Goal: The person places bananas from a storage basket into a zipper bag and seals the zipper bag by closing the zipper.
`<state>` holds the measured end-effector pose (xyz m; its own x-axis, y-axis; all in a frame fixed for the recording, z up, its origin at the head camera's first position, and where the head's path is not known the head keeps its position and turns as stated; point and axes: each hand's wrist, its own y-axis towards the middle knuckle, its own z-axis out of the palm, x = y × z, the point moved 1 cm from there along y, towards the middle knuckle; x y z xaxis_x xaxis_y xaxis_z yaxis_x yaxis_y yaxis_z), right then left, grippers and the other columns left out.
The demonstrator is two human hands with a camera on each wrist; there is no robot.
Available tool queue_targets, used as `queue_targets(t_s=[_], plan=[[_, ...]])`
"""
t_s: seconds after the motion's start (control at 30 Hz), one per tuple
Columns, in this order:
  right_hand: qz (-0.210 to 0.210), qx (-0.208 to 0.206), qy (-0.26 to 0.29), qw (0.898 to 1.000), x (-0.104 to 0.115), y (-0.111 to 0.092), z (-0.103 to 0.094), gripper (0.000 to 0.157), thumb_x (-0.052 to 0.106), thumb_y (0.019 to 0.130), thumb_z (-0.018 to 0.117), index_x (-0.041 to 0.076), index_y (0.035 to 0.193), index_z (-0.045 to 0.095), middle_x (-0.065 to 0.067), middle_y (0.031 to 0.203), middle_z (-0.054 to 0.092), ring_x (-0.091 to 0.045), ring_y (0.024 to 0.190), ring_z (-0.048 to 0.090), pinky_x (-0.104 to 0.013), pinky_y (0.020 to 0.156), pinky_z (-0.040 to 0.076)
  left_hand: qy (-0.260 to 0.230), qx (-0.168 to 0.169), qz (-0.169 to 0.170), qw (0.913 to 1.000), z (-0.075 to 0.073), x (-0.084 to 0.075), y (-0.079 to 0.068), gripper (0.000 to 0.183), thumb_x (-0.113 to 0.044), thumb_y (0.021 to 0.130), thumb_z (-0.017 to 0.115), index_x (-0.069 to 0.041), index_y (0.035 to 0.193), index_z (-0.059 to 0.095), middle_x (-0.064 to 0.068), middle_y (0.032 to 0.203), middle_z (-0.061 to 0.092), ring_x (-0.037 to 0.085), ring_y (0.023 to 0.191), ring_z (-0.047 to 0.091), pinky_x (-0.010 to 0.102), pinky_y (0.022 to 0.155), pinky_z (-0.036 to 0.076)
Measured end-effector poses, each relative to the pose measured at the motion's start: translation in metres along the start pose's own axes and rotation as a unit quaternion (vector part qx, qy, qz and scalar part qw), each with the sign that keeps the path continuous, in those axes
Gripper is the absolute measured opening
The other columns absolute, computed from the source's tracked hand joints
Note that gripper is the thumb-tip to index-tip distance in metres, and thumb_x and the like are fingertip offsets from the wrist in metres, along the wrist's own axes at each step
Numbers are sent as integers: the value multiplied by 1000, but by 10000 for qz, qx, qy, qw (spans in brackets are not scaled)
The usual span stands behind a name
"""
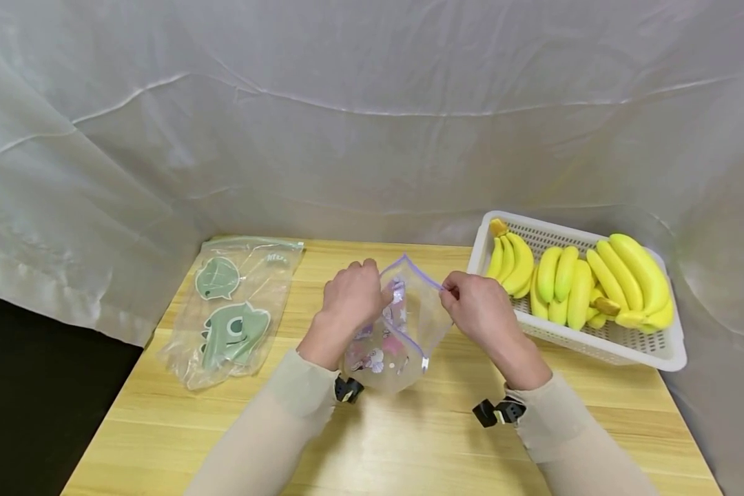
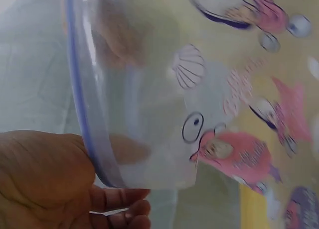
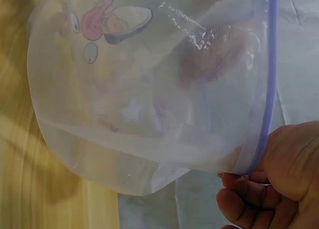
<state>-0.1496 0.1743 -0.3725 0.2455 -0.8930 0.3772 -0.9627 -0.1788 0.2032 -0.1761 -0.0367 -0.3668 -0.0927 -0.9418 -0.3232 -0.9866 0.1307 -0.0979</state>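
Observation:
A clear zip bag (image 1: 430,320) with a purple zip edge and pink and purple cartoon prints is held up over the table, its mouth spread apart. My left hand (image 1: 353,295) pinches the left end of the zip edge. At the opposite end, my right hand (image 1: 480,303) pinches the purple edge between thumb and curled fingers. A white zip slider (image 1: 424,363) sits at the near side of the mouth. In the left wrist view, shell and character prints show on the bag (image 2: 187,69); the right wrist view shows no contents in the bag (image 3: 149,149).
Right of the hands, a white perforated basket (image 1: 626,355) holds several bunches of yellow bananas (image 1: 607,282). On the left lies a flat clear zip bag (image 1: 257,275) with green cartoon prints. The wooden table (image 1: 403,448) meets a grey cloth backdrop (image 1: 372,158).

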Motion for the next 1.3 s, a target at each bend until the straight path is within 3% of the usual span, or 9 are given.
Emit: queue_targets(t_s=[0.2,0.37,0.53,0.67,0.83,0.93,1.07,1.3], plan=[[-385,-424,33,9984,8,-2,3,13,13,98,67,7,88,74,-4,73,71,-19,57,58,-38,56,48,-26,-469,217,9987,-7,-9,-1,30,-32,103,64,-5,114,67,9,98,67,31,89,67,51,80,58],[-429,-655,-109,9969,2,-2,13,15,11,96,67,6,81,69,-5,69,67,-19,54,55,-37,54,46,134,-870,351,9955,8,1,8,20,-21,104,60,-5,110,70,10,98,70,29,86,66,48,77,59],[-154,-678,-349,9970,-14,-5,17,17,10,92,64,9,76,62,-3,65,60,-21,54,52,-41,55,44,137,-1209,248,9923,27,22,18,20,-27,105,64,-9,109,71,8,99,71,29,89,66,45,79,59],[-176,-785,-337,9962,-20,-6,19,16,9,92,64,9,75,61,-4,64,59,-22,52,52,-42,53,44,-224,-994,78,9948,28,31,13,24,-34,105,64,-11,100,68,5,90,67,26,83,65,44,74,58],[-254,-1007,-335,9940,-21,-6,20,17,8,91,64,8,74,61,-4,61,58,-22,49,50,-39,48,42,-848,-339,8,9958,13,28,-7,21,-32,99,65,-12,94,62,2,84,63,22,76,60,39,68,52],[-305,-1100,-370,9928,-20,-5,20,17,7,91,64,8,74,61,-4,60,57,-21,48,49,-39,47,41,-1036,-135,72,9945,5,26,-17,16,-28,96,64,-12,93,61,2,84,62,21,76,58,37,68,48],[-388,-1211,-435,9909,-17,-5,17,17,6,90,64,7,73,61,-5,60,57,-22,49,50,-40,49,43,-761,-210,209,9967,3,25,-22,13,-21,98,62,-10,92,62,5,83,63,23,75,59,39,67,49],[-406,-849,-469,9945,-16,-3,23,16,10,94,66,7,79,66,-5,66,63,-23,56,58,-45,57,49,-342,-206,659,9970,24,27,-18,20,-18,103,61,-8,87,67,6,80,67,21,72,60,40,67,53]])
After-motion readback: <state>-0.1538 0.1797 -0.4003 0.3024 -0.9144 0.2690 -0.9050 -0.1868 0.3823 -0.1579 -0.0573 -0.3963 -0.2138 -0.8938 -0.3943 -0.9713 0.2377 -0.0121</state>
